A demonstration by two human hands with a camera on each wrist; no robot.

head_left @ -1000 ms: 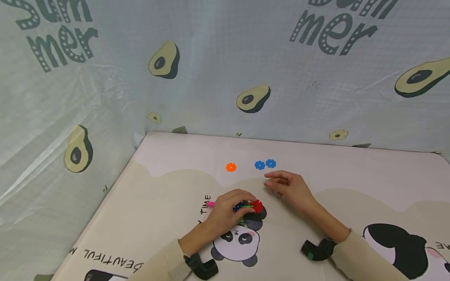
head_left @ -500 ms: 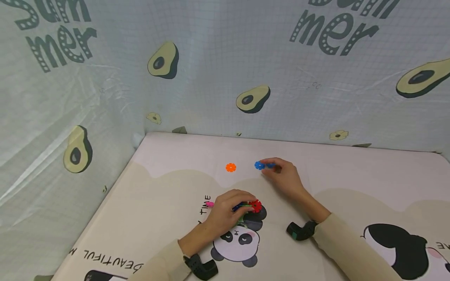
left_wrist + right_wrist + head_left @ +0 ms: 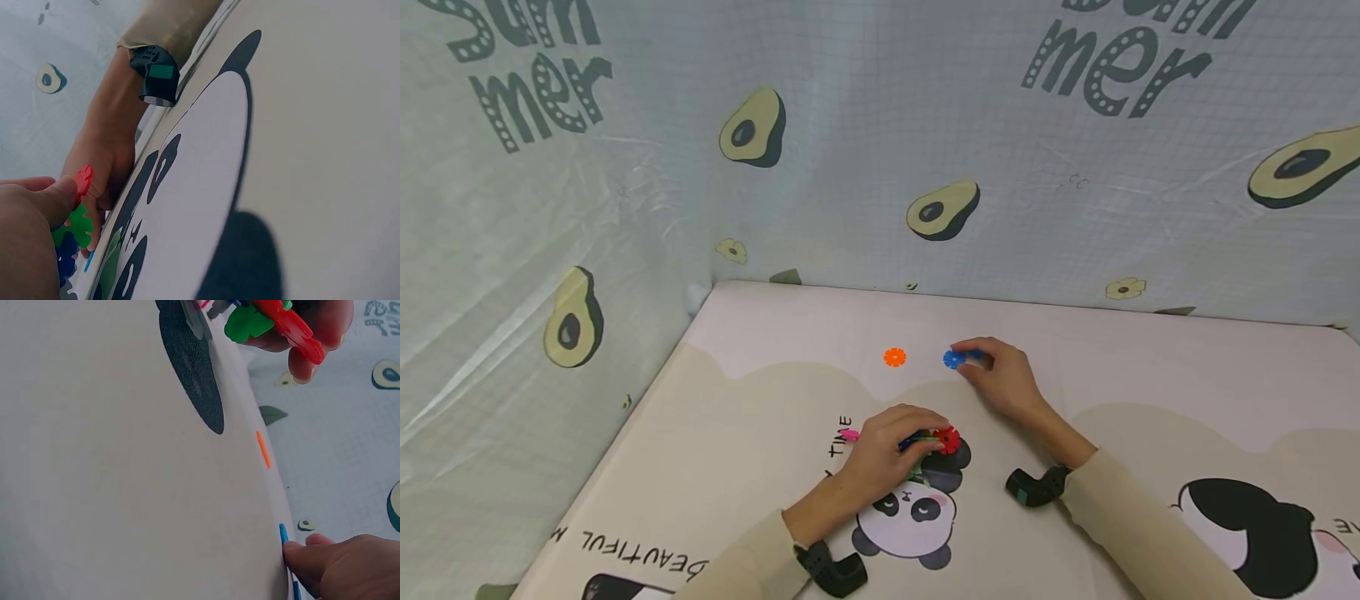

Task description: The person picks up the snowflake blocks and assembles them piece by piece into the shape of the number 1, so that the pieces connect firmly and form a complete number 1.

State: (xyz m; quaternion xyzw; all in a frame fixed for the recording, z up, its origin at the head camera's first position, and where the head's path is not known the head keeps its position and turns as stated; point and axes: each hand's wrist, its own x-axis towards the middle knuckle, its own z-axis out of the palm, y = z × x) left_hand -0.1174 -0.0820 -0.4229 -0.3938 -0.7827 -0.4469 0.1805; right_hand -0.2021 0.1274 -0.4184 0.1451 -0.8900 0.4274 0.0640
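Observation:
In the head view my left hand (image 3: pixel 886 446) grips a joined row of plastic snowflake discs above the tablecloth. A red disc (image 3: pixel 948 440) sticks out past its fingertips and a pink disc (image 3: pixel 849 435) at its other side. Between them show a green disc (image 3: pixel 78 226) and a dark blue disc (image 3: pixel 66 257); the palm hides part of the row. My right hand (image 3: pixel 1006 382) pinches the edge of a light blue snowflake disc (image 3: pixel 953 359) low at the table, thumb and fingertips at its rim. A second light blue disc (image 3: pixel 976 354) lies partly hidden behind these fingers.
Left of the blue discs an orange snowflake disc (image 3: pixel 895 357) lies flat. The tablecloth (image 3: pixel 760 417) carries panda prints and lettering. A hanging curtain (image 3: pixel 850 167) with avocado prints borders the table's back and left side.
My right hand has moved forward and left onto the nearer light blue disc, which has shifted slightly toward me. The left hand stays in place with its row of discs.

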